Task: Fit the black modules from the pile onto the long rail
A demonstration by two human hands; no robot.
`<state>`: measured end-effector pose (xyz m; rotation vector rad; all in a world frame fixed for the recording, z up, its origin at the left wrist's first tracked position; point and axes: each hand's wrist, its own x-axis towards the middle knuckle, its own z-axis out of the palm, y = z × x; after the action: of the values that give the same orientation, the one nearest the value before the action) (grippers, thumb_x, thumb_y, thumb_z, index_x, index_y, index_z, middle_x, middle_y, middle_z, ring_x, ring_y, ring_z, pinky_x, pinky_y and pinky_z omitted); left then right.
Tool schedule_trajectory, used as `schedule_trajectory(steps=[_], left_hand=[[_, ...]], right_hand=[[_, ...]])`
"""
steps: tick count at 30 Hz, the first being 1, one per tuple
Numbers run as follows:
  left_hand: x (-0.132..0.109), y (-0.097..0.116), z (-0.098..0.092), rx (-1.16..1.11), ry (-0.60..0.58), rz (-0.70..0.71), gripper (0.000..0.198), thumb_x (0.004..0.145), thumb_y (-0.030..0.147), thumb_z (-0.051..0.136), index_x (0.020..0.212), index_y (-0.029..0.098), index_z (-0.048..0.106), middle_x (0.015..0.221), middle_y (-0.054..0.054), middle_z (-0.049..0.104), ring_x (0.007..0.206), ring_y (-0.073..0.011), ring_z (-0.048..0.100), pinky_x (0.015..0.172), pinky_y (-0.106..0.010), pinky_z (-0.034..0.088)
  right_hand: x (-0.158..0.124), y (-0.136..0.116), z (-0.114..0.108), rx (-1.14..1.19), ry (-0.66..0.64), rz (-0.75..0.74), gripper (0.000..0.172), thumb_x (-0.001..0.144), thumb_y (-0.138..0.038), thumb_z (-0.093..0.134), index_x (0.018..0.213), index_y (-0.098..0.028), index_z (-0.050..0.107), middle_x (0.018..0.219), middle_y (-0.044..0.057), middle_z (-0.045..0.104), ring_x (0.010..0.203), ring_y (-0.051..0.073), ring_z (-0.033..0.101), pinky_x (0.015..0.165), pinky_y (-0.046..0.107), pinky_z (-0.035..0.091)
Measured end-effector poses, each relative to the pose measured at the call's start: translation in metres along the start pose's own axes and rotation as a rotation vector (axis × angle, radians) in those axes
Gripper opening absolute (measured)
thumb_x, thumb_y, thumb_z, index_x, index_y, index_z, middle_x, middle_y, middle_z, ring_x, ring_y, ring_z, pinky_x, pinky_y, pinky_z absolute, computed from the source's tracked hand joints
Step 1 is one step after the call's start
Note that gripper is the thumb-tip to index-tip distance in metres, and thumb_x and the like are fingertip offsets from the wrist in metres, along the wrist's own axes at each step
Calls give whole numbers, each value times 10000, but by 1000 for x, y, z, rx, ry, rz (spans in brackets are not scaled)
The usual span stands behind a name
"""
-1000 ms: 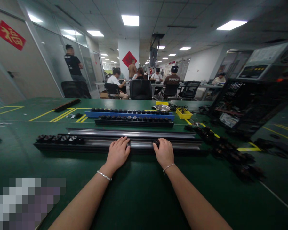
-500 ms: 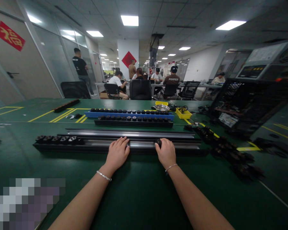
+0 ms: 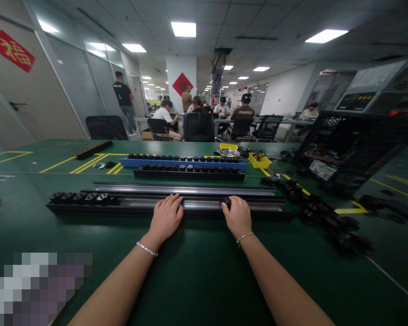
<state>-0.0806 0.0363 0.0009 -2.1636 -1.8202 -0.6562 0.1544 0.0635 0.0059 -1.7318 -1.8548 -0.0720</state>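
Note:
A long black and silver rail (image 3: 129, 203) lies across the green table in front of me, with several small black parts (image 3: 83, 197) seated at its left end. My left hand (image 3: 166, 217) rests flat on the rail's near edge, fingers stretched out over it. My right hand (image 3: 238, 216) is curled on the rail a little to the right, its fingers closed round a small black part (image 3: 227, 201) that sits in the rail's groove. A second silver rail (image 3: 185, 187) lies just behind.
Behind lie a blue rail (image 3: 183, 161) and a black rail (image 3: 189, 172), both filled with black parts. A yellow tray (image 3: 260, 160) and a metal dish (image 3: 230, 152) stand at the back. Loose black parts (image 3: 321, 215) trail to the right beside a dark machine (image 3: 352, 147). People sit at a far table.
My right hand has slid the black part a little to the right along the rail. My left hand has stayed put. A standing person at the back left has walked to the right.

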Motion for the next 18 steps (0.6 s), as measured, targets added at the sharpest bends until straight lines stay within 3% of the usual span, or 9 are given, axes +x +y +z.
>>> schedule_trajectory(steps=[18], left_hand=[[0, 0, 0, -6, -2, -1, 388, 882, 314, 358, 1198, 214, 558, 1308, -69, 540, 1234, -237, 454, 1005, -442, 350]], right_hand=[[0, 13, 1, -2, 41, -9, 332, 842, -328, 429, 1034, -114, 595, 1067, 132, 612, 1007, 237, 508, 930, 365, 333]])
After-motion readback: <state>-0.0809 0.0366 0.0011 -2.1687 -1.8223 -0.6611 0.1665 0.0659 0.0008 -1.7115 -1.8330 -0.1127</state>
